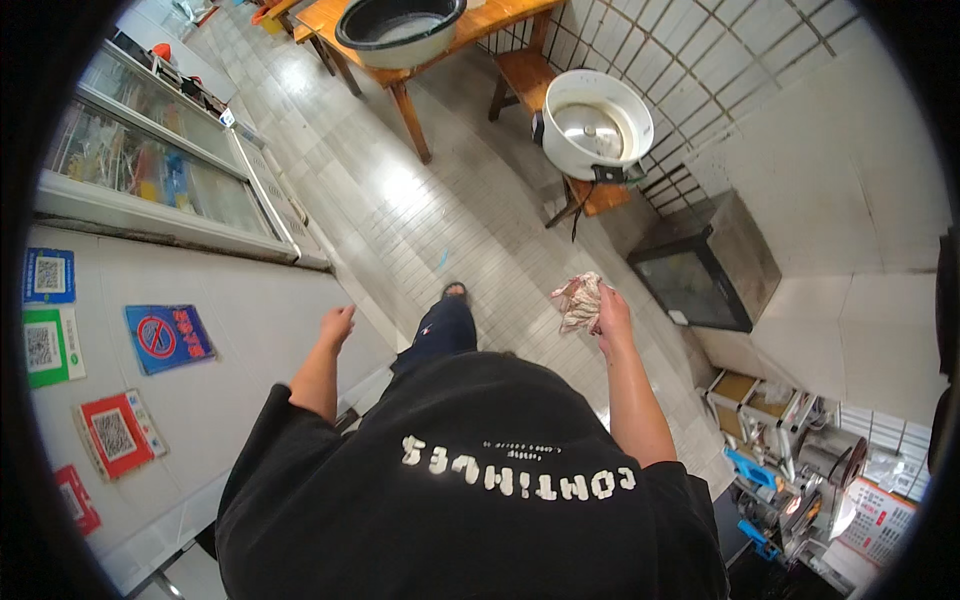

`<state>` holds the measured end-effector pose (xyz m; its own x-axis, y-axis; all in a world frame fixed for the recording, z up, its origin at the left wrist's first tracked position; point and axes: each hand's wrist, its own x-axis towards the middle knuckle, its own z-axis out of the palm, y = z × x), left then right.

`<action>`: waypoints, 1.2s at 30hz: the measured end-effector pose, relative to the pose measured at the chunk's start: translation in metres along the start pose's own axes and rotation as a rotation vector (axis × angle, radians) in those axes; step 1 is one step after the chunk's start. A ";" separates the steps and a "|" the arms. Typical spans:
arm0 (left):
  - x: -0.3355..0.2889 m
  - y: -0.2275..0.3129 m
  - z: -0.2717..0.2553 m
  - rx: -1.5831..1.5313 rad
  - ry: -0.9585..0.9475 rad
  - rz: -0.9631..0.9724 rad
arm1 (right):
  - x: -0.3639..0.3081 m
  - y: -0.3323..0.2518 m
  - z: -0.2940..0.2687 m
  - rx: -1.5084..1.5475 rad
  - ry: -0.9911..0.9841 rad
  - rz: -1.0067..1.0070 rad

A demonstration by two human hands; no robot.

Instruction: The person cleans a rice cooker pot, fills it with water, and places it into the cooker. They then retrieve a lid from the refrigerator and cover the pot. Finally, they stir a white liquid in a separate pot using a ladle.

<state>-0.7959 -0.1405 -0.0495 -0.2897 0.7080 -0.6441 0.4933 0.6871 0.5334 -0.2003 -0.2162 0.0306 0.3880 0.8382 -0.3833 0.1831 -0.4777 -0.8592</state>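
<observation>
My right hand (pixel 613 315) is closed around a crumpled cloth (pixel 577 303), pale with reddish-brown patches, which bunches out beyond the fingers over the tiled floor. On the other side, my left hand (pixel 338 325) hangs beside the white wall with its fingers curled in, and nothing shows in it. Between the two hands, one dark trouser leg and a sandalled foot (pixel 456 290) point forward along the floor.
Ahead stands a wooden table (pixel 480 22) bearing a large black-lined basin (pixel 400 30). A white cooker pot (pixel 597 125) with a cord rests on a wooden bench to the right. Nearby is a dark glass-fronted box (pixel 690 270). A glass-door cabinet (pixel 160 165) lines the left.
</observation>
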 end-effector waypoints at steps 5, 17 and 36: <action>0.038 0.009 -0.032 -0.323 0.052 -0.188 | 0.110 -0.142 0.038 -0.121 -0.111 -0.099; 0.308 0.396 -0.098 -0.538 0.042 0.189 | 0.576 -0.475 0.149 0.603 0.123 -0.226; 0.305 0.449 0.184 -0.089 -0.527 0.289 | 0.285 0.032 0.060 -0.467 0.355 0.322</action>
<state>-0.5120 0.3545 -0.1072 0.3018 0.7077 -0.6389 0.4146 0.5060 0.7564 -0.1385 0.0230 -0.1270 0.7481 0.5349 -0.3927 0.3487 -0.8204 -0.4532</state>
